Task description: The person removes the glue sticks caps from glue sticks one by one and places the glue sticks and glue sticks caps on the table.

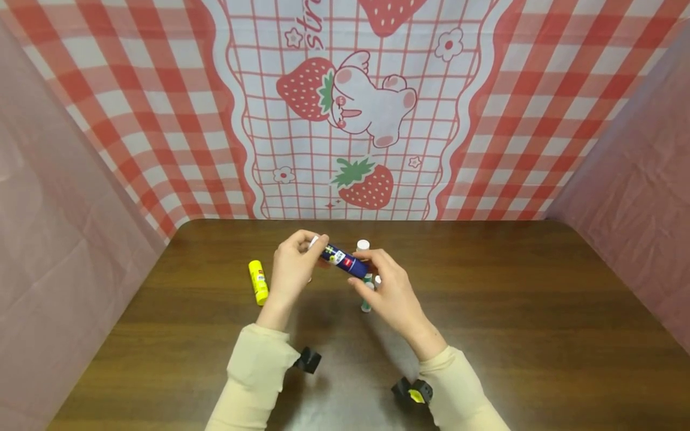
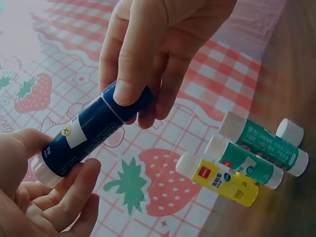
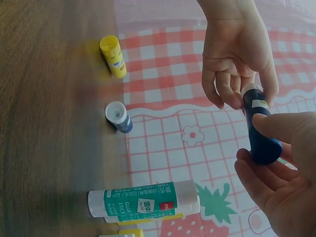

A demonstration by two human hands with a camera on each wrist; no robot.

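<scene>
A dark blue glue stick (image 1: pixel 345 261) is held in the air between both hands, tilted, with its white end toward the left. My left hand (image 1: pixel 293 263) pinches that white end between thumb and fingers. At the blue end, my right hand (image 1: pixel 393 290) grips with thumb on one side and fingers on the other. The right wrist view shows the same stick (image 3: pixel 256 131) with the right thumb pressed along its side. Below the hands, green glue sticks (image 2: pixel 264 143) stand on the table, partly hidden by the right hand in the head view.
Yellow glue stick (image 1: pixel 257 282) on the brown table (image 1: pixel 512 311), left of the hands. A smaller blue stick with a white top (image 3: pixel 118 117) stands near it. Another yellow stick (image 2: pixel 222 182) stands beside the green ones. Behind the table hangs a strawberry-print cloth (image 1: pixel 345 191).
</scene>
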